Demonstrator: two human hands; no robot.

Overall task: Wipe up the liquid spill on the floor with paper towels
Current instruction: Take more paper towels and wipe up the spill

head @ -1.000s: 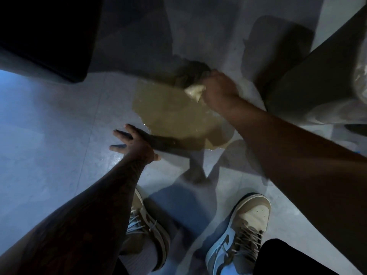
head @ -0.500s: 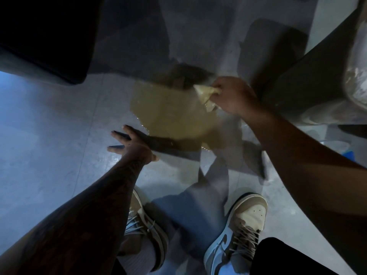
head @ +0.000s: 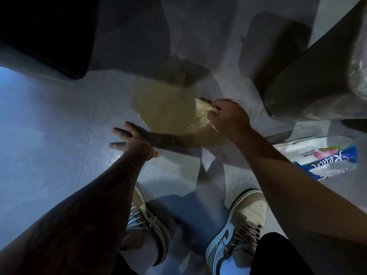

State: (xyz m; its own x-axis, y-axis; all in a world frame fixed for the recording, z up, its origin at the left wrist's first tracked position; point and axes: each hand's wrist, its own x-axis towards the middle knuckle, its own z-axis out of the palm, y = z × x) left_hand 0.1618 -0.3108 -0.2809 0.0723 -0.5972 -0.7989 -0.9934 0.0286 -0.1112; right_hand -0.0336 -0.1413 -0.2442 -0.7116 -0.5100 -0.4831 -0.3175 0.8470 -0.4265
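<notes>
Nearest, I see two shoes (head: 238,231) planted on the floor (head: 49,145). Past them the left hand (head: 135,143) lies flat on the floor, grip wide and fingers spread, just beside the spill (head: 164,108). The yellowish spill pools ahead. At its right edge the right hand (head: 228,116) has its grip bunched round a wet towel (head: 202,110). A towel pack (head: 321,157) lies to the right.

grey tiled floor (head: 49,155), and there's the yellowish spill (head: 164,108) pooled mid-floor (glossy along its near rim), a sodden paper towel wad (head: 202,111) at its right edge. left hand (head: 135,141) flat on the tile just beside it, towel pack (head: 321,159) lying off right, two sneakers (head: 238,225) planted nearest us.
</notes>
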